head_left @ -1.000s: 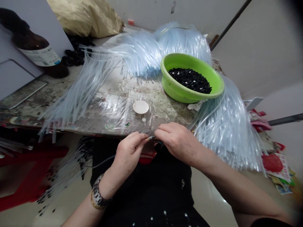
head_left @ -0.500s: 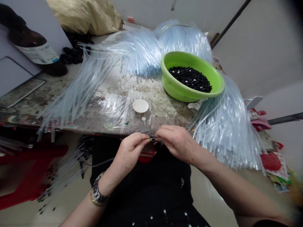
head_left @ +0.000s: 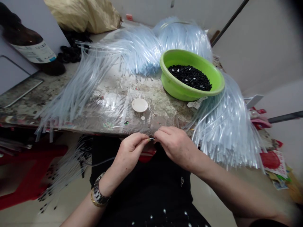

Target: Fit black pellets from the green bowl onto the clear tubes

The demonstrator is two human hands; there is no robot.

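My left hand (head_left: 129, 152) is closed in a pinch on a thin clear plastic tube (head_left: 101, 164), which trails off to the left below my wrist. Between the fingertips of both hands, in front of the table edge, shows a small black piece (head_left: 151, 139) at the tube's end. My right hand (head_left: 174, 145) pinches that piece from the other side; its fingers cover much of it. Beyond my hands, a shallow white dish (head_left: 139, 105) sits on the plastic-covered table (head_left: 157, 108). A green basin (head_left: 189, 94) holds many small black pieces (head_left: 189, 77).
Bundles of clear tubes lie at the left (head_left: 68, 91), at the back (head_left: 142, 47) and over the right edge (head_left: 224, 132). A brown bottle (head_left: 35, 47) stands at the left. Tubes with black ends (head_left: 63, 173) hang beside a red stool (head_left: 30, 179).
My right fingers have shifted slightly left, closer to the left fingertips. My left hand keeps its pinch. The whole view has moved a little.
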